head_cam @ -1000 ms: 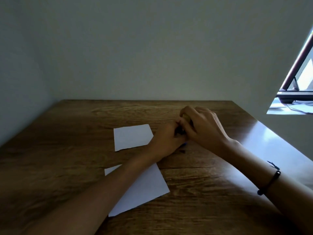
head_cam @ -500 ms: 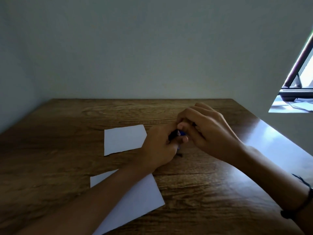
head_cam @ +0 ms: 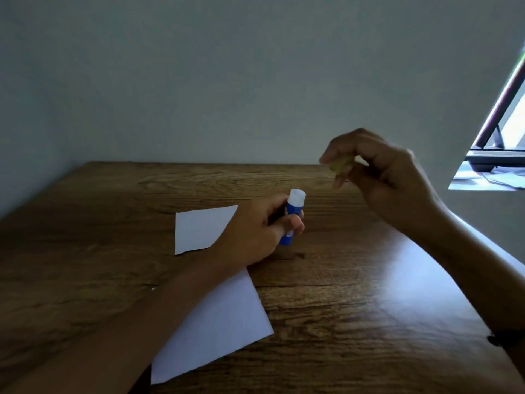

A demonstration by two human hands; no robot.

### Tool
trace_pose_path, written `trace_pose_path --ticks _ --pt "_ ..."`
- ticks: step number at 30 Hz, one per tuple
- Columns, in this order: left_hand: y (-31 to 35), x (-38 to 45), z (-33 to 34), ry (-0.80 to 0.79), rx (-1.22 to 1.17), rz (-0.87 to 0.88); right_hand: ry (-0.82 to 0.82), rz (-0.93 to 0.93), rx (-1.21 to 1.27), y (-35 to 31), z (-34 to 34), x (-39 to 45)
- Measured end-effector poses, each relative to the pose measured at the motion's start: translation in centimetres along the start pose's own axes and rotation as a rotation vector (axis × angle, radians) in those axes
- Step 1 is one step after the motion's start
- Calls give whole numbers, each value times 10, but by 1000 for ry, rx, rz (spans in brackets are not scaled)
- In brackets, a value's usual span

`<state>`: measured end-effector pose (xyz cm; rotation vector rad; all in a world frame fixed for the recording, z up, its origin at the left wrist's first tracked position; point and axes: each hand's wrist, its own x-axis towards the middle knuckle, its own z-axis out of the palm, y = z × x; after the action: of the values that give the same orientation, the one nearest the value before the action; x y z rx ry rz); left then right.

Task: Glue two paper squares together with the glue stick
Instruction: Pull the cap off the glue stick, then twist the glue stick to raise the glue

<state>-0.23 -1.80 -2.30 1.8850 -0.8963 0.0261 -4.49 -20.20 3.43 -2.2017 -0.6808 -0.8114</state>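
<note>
My left hand (head_cam: 255, 231) grips a blue glue stick (head_cam: 292, 214) upright above the wooden table (head_cam: 355, 308); its white top is uncovered. My right hand (head_cam: 377, 172) is raised to the right of it, with a small pale cap (head_cam: 341, 164) pinched in its fingertips, blurred. One white paper square (head_cam: 201, 228) lies flat just left of my left hand. A second, larger white paper square (head_cam: 224, 322) lies nearer to me, partly hidden under my left forearm.
The table meets a plain grey wall (head_cam: 227, 95) at the back and left. At the far right is a window frame (head_cam: 500, 109) with a sill holding loose papers (head_cam: 488, 177). A dark wristband (head_cam: 494, 338) shows on my right wrist.
My hands have come apart: the right hand has lifted up and to the right with the cap, and the glue stick stays uncovered in the left hand.
</note>
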Motion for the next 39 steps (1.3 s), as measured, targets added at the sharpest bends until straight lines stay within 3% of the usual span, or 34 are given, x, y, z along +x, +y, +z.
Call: trace_pose_path --ticks 3,7,12,22,24,26,28,31,34,39 --pt "0 1 1 49 -65 -36 131 283 289 16 5 0" --pt "-2 -1 2 59 -49 -41 75 596 390 33 29 -13" --pt "-4 -1 3 109 -56 -64 -91 532 -75 43 38 -23" --pt "-11 1 2 213 -178 -116 -311 491 -300 42 32 -20" --pt "-10 1 2 225 -192 -121 -298 455 -369 37 31 -19" --pt "-9 2 3 269 -208 -139 -181 360 -406 27 32 -16" --pt "-8 2 5 364 -223 -174 -90 303 -294 12 36 -13" --pt "-7 1 10 449 -266 -209 -133 345 -118 -6 49 -17" --pt "-7 0 10 430 -297 -249 -205 479 33 -8 62 -25" --pt "-7 0 11 410 -307 -234 -65 819 677 -3 69 -28"
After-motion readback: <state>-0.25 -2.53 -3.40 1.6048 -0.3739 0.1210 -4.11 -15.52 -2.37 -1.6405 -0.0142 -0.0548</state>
